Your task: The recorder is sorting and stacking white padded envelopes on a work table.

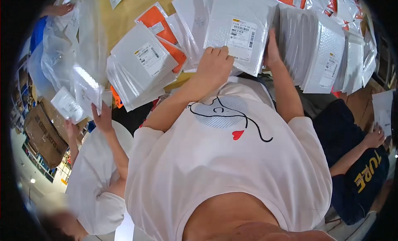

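My left hand (214,63) rests with curled fingers on the lower edge of a white padded mailer (242,17) that carries a printed label. My right hand (271,50) grips the same mailer at its right edge. The mailer lies tilted on top of other white mailers on the wooden table (124,13). My white T-shirt fills the lower middle of the view and hides the table's near edge.
A fanned stack of white mailers (141,62) lies to the left, over orange packets (159,21). A row of upright mailers (319,50) stands to the right. A person on the left holds small packets (85,89); another on the right holds paper (383,108). A cardboard box (41,133) sits on the floor.
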Tool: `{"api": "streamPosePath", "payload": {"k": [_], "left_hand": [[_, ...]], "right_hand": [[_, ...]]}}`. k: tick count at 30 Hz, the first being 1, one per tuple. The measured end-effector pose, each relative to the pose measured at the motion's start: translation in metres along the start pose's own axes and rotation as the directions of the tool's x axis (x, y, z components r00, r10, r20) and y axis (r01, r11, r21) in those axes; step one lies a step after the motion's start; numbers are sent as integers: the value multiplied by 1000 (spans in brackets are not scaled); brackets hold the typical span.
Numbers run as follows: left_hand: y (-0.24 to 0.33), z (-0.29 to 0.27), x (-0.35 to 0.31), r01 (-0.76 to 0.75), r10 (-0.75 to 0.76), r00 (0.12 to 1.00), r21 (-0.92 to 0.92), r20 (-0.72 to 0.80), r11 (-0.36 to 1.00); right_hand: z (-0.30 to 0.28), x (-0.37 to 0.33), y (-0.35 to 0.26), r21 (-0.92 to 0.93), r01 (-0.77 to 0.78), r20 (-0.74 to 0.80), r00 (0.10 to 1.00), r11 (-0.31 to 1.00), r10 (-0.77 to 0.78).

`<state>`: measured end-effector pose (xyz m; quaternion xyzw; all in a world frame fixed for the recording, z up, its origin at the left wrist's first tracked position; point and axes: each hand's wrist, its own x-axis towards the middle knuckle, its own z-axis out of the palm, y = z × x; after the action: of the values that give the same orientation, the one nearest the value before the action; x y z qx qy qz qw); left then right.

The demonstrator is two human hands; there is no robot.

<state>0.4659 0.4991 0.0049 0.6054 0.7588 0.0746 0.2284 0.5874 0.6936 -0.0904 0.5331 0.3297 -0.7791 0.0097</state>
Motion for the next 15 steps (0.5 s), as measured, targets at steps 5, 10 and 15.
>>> {"api": "streamPosePath", "payload": {"k": [5, 10, 15], "left_hand": [[-12, -11, 3, 97, -125, 988, -271, -87, 958], [-56, -2, 26, 370, -532, 835, -571, -142, 733], [-85, 26, 39, 481, -685, 701, -840, 197, 250]], "right_hand": [[-1, -2, -2, 27, -27, 31, 999, 999, 26], [-16, -1, 1, -34, -38, -2, 999, 999, 38], [30, -21, -22, -255, -9, 44, 999, 967, 21]]}}
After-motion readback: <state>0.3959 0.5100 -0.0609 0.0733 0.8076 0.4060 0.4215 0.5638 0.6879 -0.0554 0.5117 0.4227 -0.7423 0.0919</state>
